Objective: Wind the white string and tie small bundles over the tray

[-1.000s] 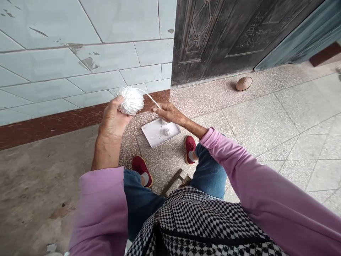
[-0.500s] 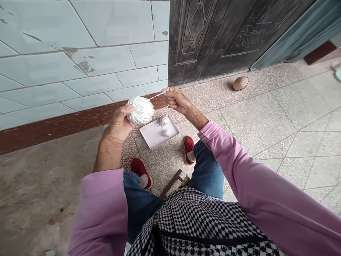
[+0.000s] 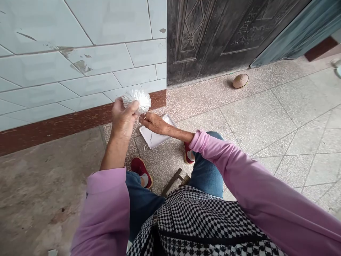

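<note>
A ball of white yarn (image 3: pixel 138 99) is held up in front of the tiled wall. My left hand (image 3: pixel 124 115) grips it from the left, the thumb lying across its near side. Just below the ball's right side, my right hand (image 3: pixel 154 122) is closed in a pinch on the yarn strand, close to the ball. Beneath my right hand, a shallow white tray (image 3: pixel 157 142) rests on the floor and is partly covered by that hand. A loose strand hangs over the tray's near left corner. The smaller yarn bits in the tray are hidden now.
A white tiled wall (image 3: pixel 87 64) with a reddish-brown base strip stands ahead, beside a dark carved door (image 3: pixel 205 39). A brown rounded object (image 3: pixel 240 81) lies by the doorsill. My red shoes (image 3: pixel 141 169) flank the tray, and a wooden piece (image 3: pixel 172 182) shows between my legs.
My right hand has come down and left from the outstretched strand to the ball's underside. The ball has turned and shifted slightly up and left in my left hand.
</note>
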Tool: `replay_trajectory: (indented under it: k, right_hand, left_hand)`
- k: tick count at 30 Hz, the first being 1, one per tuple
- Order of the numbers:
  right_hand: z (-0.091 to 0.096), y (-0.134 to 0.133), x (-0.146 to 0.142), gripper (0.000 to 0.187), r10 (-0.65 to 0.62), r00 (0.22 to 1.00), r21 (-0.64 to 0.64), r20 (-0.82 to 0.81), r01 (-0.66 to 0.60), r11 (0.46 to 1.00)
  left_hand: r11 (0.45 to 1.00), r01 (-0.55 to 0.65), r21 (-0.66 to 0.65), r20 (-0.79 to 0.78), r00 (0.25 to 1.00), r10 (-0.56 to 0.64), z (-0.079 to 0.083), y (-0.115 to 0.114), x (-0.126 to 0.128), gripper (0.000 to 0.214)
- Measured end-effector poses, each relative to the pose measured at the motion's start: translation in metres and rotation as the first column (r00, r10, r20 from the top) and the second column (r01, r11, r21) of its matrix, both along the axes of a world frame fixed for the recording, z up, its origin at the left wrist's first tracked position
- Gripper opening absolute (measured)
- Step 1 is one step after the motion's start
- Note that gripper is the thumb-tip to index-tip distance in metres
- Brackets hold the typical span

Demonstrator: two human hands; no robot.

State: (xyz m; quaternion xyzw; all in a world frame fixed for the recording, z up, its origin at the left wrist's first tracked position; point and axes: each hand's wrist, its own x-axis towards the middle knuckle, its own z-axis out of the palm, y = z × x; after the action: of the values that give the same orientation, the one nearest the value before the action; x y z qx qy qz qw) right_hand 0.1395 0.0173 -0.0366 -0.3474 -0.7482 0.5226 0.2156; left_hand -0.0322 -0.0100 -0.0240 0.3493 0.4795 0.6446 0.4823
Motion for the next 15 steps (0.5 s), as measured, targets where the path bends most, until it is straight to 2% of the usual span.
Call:
replay_trajectory:
  k: [3, 8, 12, 15]
  right_hand:
    - [0.007, 0.0, 0.01, 0.027, 0.094, 0.994, 0.1, 0.057, -0.099, 0.99]
    - [0.024, 0.001, 0.019, 0.032, 0.176, 0.983, 0.082, 0.054, -0.18, 0.98]
    - [0.035, 0.013, 0.029, 0.036, 0.2, 0.98, 0.053, -0.005, -0.2, 0.978]
    - [0.038, 0.032, 0.041, 0.031, 0.162, 0.983, 0.07, -0.087, -0.156, 0.985]
  left_hand:
    - [0.997, -0.064, 0.032, -0.133, 0.989, 0.068, -0.008, 0.002, -0.009, 0.082]
    - [0.981, -0.181, 0.064, -0.339, 0.921, 0.192, -0.009, 0.0, -0.007, 0.081]
    - [0.986, -0.166, 0.018, -0.468, 0.87, 0.155, -0.006, -0.003, -0.011, 0.062]
    - [0.992, -0.122, -0.031, -0.46, 0.883, 0.094, -0.003, -0.005, -0.019, 0.057]
